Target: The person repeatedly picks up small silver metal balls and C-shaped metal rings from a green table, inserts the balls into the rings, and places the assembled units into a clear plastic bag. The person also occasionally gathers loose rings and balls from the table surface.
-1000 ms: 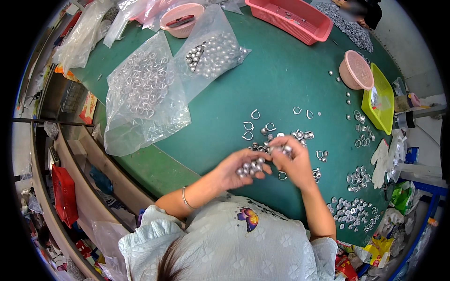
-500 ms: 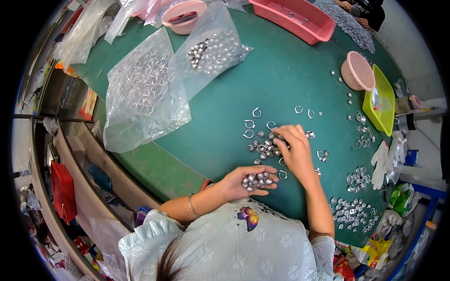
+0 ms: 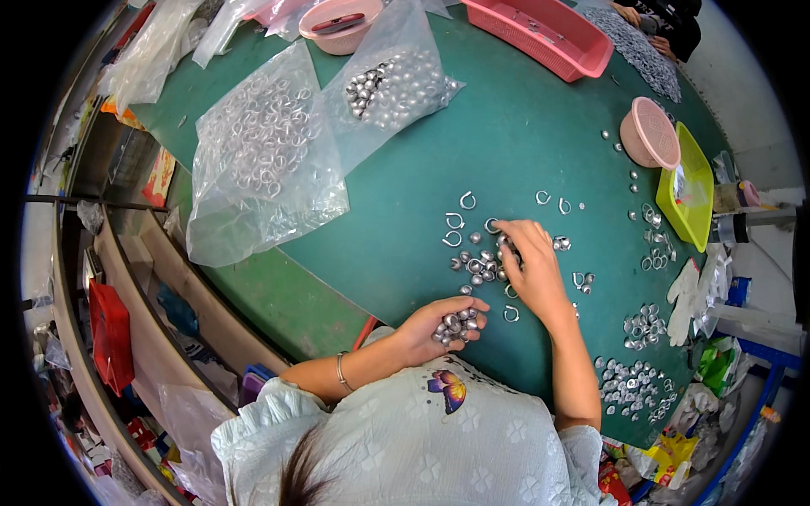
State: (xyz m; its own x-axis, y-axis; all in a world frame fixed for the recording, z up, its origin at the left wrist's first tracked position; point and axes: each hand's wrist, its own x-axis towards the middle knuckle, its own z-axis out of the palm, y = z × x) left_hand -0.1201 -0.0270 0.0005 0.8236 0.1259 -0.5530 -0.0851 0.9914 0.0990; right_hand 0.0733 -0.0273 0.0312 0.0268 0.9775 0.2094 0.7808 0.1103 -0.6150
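Observation:
My left hand point(image 3: 429, 331), palm up near the table's front edge, is cupped around several small silver metal balls point(image 3: 456, 325). My right hand point(image 3: 537, 268) curves over the right side of a loose pile of the same balls point(image 3: 478, 269) on the green table. Balls show between its thumb and fingers; its palm side is hidden. Beside its fingertips lies an open silver ring point(image 3: 491, 225). More open rings point(image 3: 455, 221) lie left of and beyond the pile, and another ring point(image 3: 511, 314) lies between my hands.
A clear bag of rings point(image 3: 268, 135) and a clear bag of balls point(image 3: 396, 88) lie at the far left. Finished-looking small parts point(image 3: 633, 384) are grouped at right, near a glove point(image 3: 682, 302), green basket point(image 3: 688, 190) and pink bowl point(image 3: 650, 133). Another person's hand point(image 3: 662, 46) shows far right.
My left hand has shifted slightly left with the balls, its fingers curled a little more. My right hand stays at the pile, fingers slightly moved. The whole view has shifted a little.

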